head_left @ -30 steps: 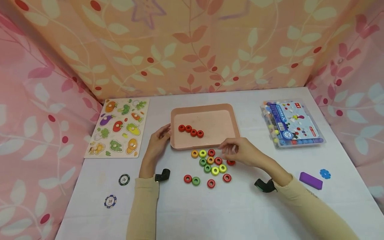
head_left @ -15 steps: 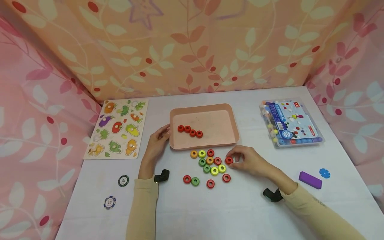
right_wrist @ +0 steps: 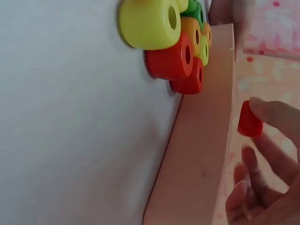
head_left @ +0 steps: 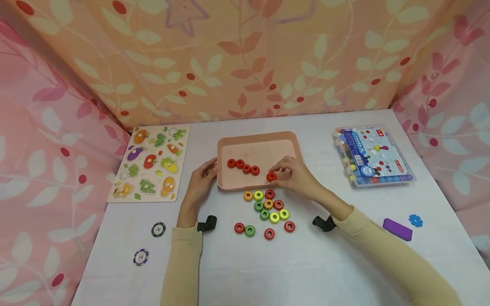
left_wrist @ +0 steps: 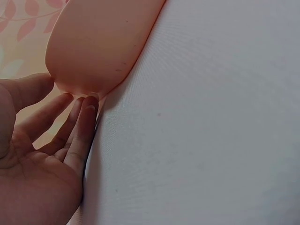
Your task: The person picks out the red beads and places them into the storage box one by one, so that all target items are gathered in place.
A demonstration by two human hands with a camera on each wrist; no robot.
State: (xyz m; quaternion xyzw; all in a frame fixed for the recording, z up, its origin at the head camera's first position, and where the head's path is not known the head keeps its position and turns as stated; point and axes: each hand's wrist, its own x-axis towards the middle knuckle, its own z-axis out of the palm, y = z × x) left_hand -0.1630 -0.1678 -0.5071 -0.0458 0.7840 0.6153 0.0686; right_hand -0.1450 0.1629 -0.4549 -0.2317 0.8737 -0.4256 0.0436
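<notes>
In the head view, my right hand [head_left: 297, 177] pinches a red bead [head_left: 271, 176] between thumb and finger, over the front right part of the pink tray [head_left: 268, 155]. The right wrist view shows this bead [right_wrist: 251, 119] above the tray's wall [right_wrist: 197, 154]. My left hand [head_left: 200, 180] touches the tray's left end. In the left wrist view, its fingertips [left_wrist: 89, 110] rest against the outer wall. A slanting row of several red beads [head_left: 246, 169] lies inside the tray. More red, green, yellow and orange beads [head_left: 269, 204] lie on the cloth before it.
A vegetable puzzle board [head_left: 151, 163] lies at the left, with two chips, one green [head_left: 158, 229] and one blue [head_left: 141, 257], nearer. At the right are a clear case of coloured beads [head_left: 373, 157], a purple block [head_left: 397, 229] and a blue flower piece [head_left: 415, 220].
My right hand took hold of a red bead to the right of the loose group, then carried it up and left over the tray. The left hand has stayed at the tray's end.
</notes>
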